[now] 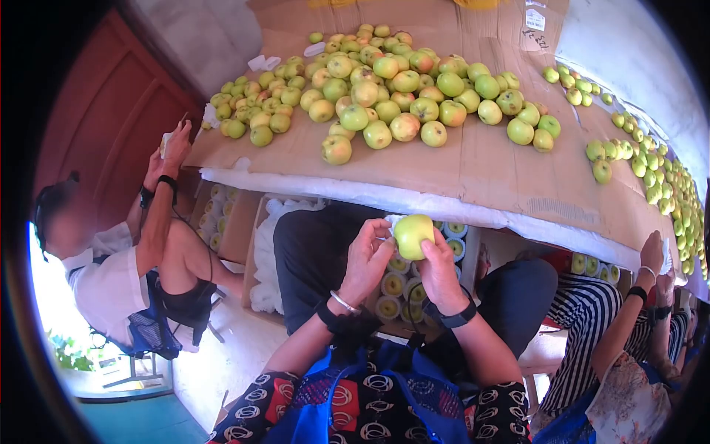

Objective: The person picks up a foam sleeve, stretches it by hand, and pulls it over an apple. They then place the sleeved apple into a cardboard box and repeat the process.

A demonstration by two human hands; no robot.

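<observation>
A green apple (414,237) is held up over my lap, between my two hands. My right hand (441,275) grips its right side, thumb on the front. Beside the apple's left edge, the fingers of my left hand (367,259) are bent together around a bit of white foam netting (394,220). Below my hands a box of apples in white foam nets (390,305) shows between my knees, partly hidden by my wrists. Beyond the table edge lies a large heap of green and reddish apples (405,126).
The cardboard-covered table (296,164) has a padded white front edge. A co-worker (111,259) sits at left, another (629,370) at right. Left of my knees stands a box with white foam (268,255). More apples (654,174) lie at the table's right.
</observation>
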